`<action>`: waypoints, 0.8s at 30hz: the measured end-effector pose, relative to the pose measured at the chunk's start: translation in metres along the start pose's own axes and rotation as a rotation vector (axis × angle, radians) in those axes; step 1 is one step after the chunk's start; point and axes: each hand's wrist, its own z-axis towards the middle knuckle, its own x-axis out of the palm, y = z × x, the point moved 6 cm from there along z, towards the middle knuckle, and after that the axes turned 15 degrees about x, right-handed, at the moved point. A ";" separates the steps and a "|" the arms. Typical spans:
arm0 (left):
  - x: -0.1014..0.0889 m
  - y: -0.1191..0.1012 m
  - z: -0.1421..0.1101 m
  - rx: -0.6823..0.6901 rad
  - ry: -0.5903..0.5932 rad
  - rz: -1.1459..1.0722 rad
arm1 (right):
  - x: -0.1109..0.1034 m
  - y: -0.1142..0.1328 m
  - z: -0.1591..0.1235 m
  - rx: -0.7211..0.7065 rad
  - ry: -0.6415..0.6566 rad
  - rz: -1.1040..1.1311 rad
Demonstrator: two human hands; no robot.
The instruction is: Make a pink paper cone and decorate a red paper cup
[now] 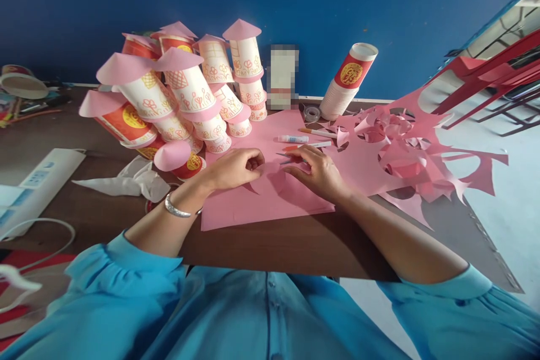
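Observation:
A stack of pink paper (236, 211) lies on the table below both hands. My right hand (318, 171) is closed around small scissors (287, 158), whose grey blades point left, towards my left hand. My left hand (242, 167), with a silver bangle at the wrist, hovers over the paper with its fingers curled inward; what they pinch, if anything, blends into the pink. Just beyond the hands are a glue stick (293, 139), an orange-tipped marker (318, 144) and a second pen (316, 133).
Paper-cup towers (192, 87) with pink cone roofs stand at the back left. Stacked cups (340, 95) and a tape roll (311, 113) are behind the paper. Pink offcuts (405, 152) cover the right side. Crumpled white plastic (130, 180) and a white box (42, 188) lie left.

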 end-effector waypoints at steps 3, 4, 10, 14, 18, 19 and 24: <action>-0.006 -0.006 0.003 0.003 -0.105 -0.187 | 0.001 -0.005 0.004 0.104 0.065 0.133; -0.008 -0.007 0.003 -0.005 -0.151 -0.235 | 0.002 -0.006 0.005 0.140 0.085 0.178; -0.004 -0.014 0.001 -0.114 -0.259 -0.475 | -0.001 -0.003 0.005 0.182 0.069 0.322; 0.000 -0.017 -0.002 -0.169 -0.278 -0.500 | -0.005 0.009 0.000 0.066 0.018 0.296; 0.002 -0.017 -0.003 -0.171 -0.302 -0.478 | -0.006 0.018 -0.004 0.004 -0.008 0.294; 0.003 -0.017 -0.003 -0.179 -0.284 -0.481 | -0.006 0.020 -0.005 0.005 -0.002 0.309; 0.011 -0.020 -0.001 -0.183 -0.147 -0.446 | 0.001 0.021 -0.004 0.135 0.079 0.452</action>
